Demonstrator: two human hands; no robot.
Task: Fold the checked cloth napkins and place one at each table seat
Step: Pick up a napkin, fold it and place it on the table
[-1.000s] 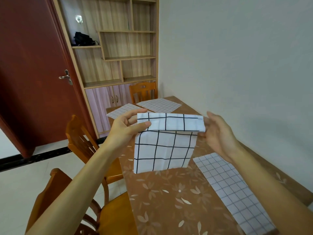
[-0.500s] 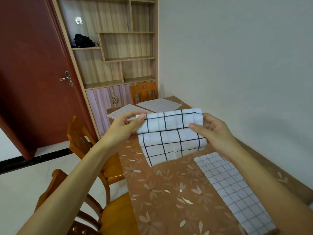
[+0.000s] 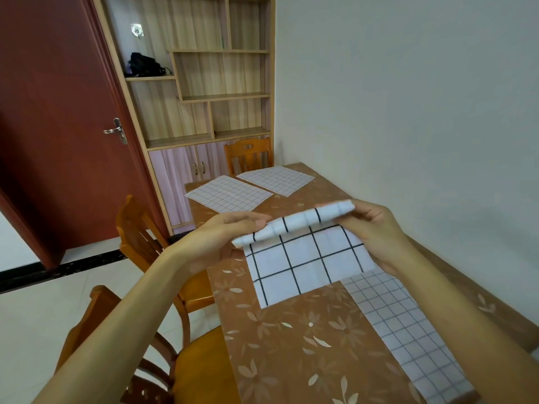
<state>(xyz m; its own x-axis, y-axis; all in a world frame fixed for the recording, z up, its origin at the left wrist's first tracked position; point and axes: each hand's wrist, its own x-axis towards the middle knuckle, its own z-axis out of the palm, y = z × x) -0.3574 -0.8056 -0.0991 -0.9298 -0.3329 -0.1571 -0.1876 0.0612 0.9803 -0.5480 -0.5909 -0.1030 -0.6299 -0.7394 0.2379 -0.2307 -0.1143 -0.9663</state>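
Observation:
I hold a white napkin with a wide black check (image 3: 303, 258) over the middle of the brown flowered table (image 3: 291, 345). Its top edge is rolled over into a fold. My left hand (image 3: 221, 237) pinches the left end of that fold, and my right hand (image 3: 379, 231) grips the right end. The loose lower part slopes down and its bottom edge lies on the table. A fine-checked napkin (image 3: 408, 330) lies flat near my right forearm. Two more fine-checked napkins (image 3: 230, 193) (image 3: 277, 179) lie flat at the far end.
Two wooden chairs (image 3: 140, 237) (image 3: 122, 345) stand along the table's left side and another chair (image 3: 248, 154) at the far end. A wall runs close along the right. A shelf cabinet (image 3: 204, 83) and a red door (image 3: 58, 126) are behind.
Both hands have lowered the napkin toward the table and tilted the folded top edge, right end higher. The hanging part has come down and now rests on the table.

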